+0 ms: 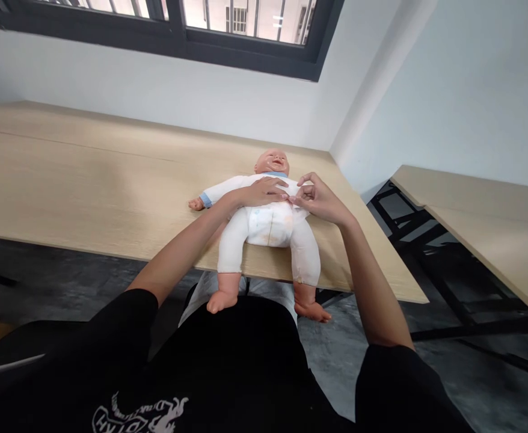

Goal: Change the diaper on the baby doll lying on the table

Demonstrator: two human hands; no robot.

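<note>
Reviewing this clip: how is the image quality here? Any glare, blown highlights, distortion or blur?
Head view: the window is blown out, a soft sheen lies across the tabletop, wide-angle distortion slants the room's lines, and the left hand and right hand look fairly sharp.

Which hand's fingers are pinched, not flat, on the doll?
The right hand, fingers bunched at the front of the white onesie; the left hand lies flat across the doll's chest.
</note>
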